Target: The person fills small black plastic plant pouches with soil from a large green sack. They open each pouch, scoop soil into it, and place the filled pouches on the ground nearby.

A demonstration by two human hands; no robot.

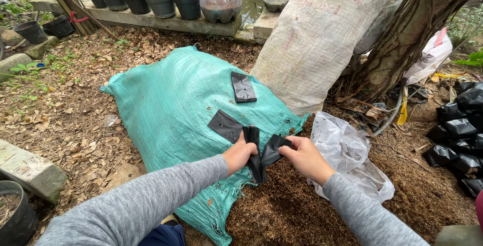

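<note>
The person's left hand [240, 154] and right hand [303, 156] meet over the near edge of a green woven sack [166, 110] lying on the leaf-strewn ground. Both pinch the same small black plastic grow bag [260, 156]: the left fingers are closed on a folded strip that hangs down past the knuckles, and the right fingers are closed on the opposite flap, so the bag is drawn out between the two hands just above a mound of brown fibrous mix [287, 205].

Two more flat black bags lie on the sack, one [226, 125] just beyond the left hand and another [243, 87] farther up. A clear plastic bag [347, 155] sits crumpled to the right, and filled black bags [460, 140] are stacked at the far right.

To open the bag well, each hand should likely grip only one layer of film near the mouth and pull apart gently, since thin plastic clings and tears. Keeping the mouth upward and close over the mound seems wise.
</note>
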